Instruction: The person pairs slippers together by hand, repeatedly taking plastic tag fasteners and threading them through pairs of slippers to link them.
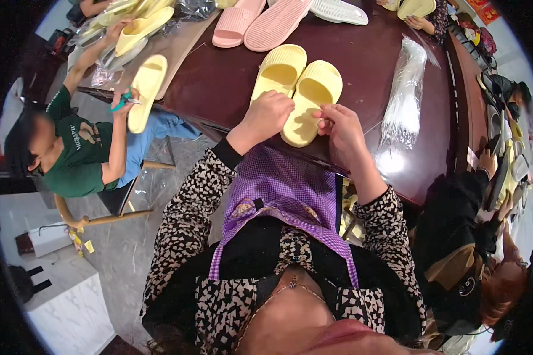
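A pair of yellow slippers lies side by side on the dark red table, toes pointing away from me. My left hand [270, 115] is closed in a pinch over the heel end of the left slipper [286, 61]. Its palm covers much of that slipper's footbed. At the right edge of the right slipper [320, 83], my right hand [342, 125] has its thumb and fingers pinched together. Anything held between the fingers of either hand is too small or hidden to make out.
A clear bag of thin white strands [404, 94] lies right of the slippers. Pink slippers [278, 25] and a white slipper [339, 10] sit behind. At left, a seated person holds green-handled scissors [123, 101] and a yellow slipper [148, 89]. Other people work at right.
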{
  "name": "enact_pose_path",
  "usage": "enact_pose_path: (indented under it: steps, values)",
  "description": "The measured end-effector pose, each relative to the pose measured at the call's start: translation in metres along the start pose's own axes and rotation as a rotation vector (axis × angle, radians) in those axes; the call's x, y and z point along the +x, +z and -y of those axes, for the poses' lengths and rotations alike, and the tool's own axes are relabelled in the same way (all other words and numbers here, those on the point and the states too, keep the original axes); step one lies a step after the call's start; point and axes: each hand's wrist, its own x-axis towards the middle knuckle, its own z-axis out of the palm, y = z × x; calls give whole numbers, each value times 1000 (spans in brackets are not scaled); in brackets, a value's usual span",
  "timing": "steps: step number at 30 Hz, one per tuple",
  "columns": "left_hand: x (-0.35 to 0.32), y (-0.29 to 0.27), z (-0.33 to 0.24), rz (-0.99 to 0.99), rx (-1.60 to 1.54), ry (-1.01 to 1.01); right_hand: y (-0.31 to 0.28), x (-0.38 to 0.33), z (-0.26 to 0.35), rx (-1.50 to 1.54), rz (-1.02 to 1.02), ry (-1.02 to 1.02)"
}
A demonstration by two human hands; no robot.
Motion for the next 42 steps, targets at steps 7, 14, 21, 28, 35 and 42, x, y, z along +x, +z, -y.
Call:
enact_pose_path:
  steps: [7, 14, 21, 28, 35, 42]
  values:
    - [-18, -17, -20, 21, 3, -28, -32, -40, 10, -304, -34, 5]
    - [-22, -16, -13, 67, -49, -37, -57, 14, 21, -565, -223, -197]
    - [-24, -12, -13, 29, -79, -47, -44, 80, 19, -1299, -314, -445]
    - [-28, -10, -24, 60, -107, -81, -33, 98, 8, -1137, -374, -672]
    - [-33, -6, -32, 103, -171, -64, -15, 87, 30, -1078, -241, -570]
    - [-29, -17, -39, 155, -261, -101, 13, 98, 19, -874, 32, -665]
